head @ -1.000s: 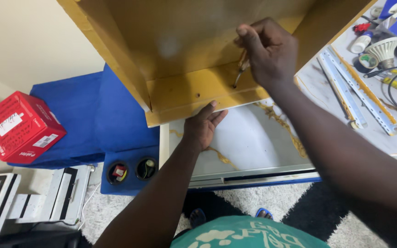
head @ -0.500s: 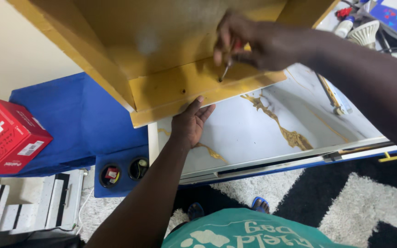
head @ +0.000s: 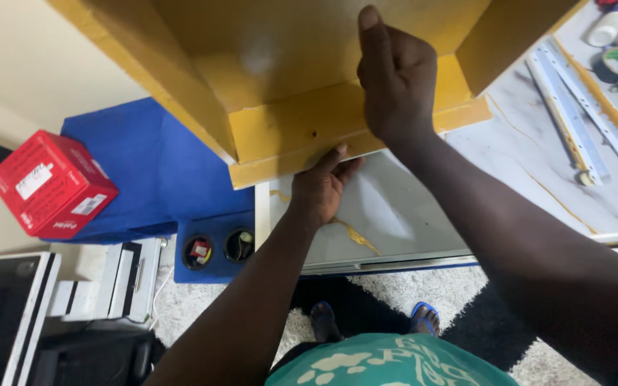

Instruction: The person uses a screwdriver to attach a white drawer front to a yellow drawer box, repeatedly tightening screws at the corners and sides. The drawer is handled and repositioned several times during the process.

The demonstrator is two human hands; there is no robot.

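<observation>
One yellow wooden box (head: 302,93), open side toward the camera, sits tilted on the marble-look table (head: 538,164), its long axis running left to right. Two hands on it: the left hand (head: 321,187) presses flat-fingered under the front edge, the right hand (head: 395,78) is clenched against the inner wall (the screwdriver seen half a second ago is now hidden). Two metal rails (head: 581,121) lie well apart.

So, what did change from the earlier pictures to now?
The right hand moved left along the yellow box and now lies fisted on its front wall; the thin tool it held earlier no longer shows. The left hand stayed under the box's front edge. The red crate is unchanged.
</observation>
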